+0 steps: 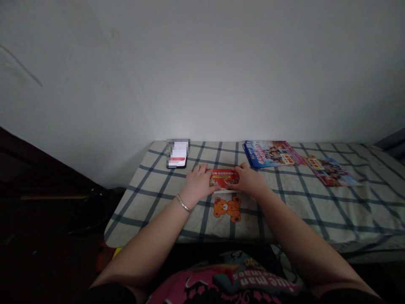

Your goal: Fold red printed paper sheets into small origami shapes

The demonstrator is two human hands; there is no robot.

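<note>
A red printed leaflet (223,179) with Chinese lettering and small cartoon figures lies between my hands, just above the table. Its left end is gripped by my left hand (198,182), the thumb along the near edge and the fingers curled over the far side. My right hand (250,181) closes on the right end in the same way. A white edge shows along the leaflet's near side; whether it is folded I cannot tell. Right below it, an orange teddy bear print (228,209) decorates the checked tablecloth (186,223).
At the back left lies a phone (178,154) with a lit, partly blurred screen. Colourful leaflets (274,153) are stacked at the back right, and more leaflets (335,172) spread out beside them. A white wall (202,71) borders the table's far edge.
</note>
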